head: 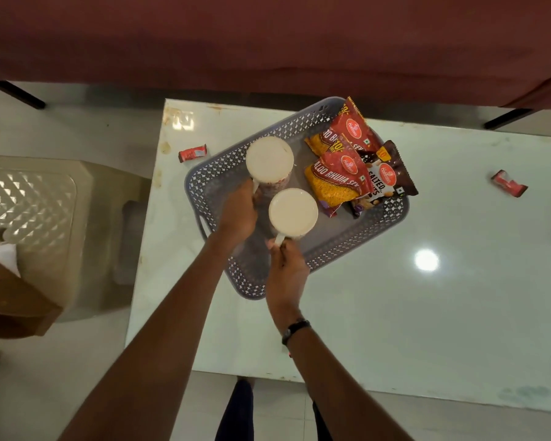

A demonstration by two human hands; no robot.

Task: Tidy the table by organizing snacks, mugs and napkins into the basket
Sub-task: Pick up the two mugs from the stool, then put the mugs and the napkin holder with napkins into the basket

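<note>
Fingers of both hands curl round mug handles: the left hand point(239, 211) grips the far mug point(269, 160), the right hand point(287, 268) pinches the near mug point(293, 213). Both mugs sit upright over the basket's point(372, 232) bare left half, probably so they stand steady beside the snack packets point(347, 163) stacked at its right. Two small wrappers point(193, 152) lie on the table point(395, 313) outside the basket.

Beyond the fingers point(261, 198), snack packets point(347, 173) crowd the basket's point(357, 246) far corner; its floor right of them (toward the near wall) lies bare.
</note>
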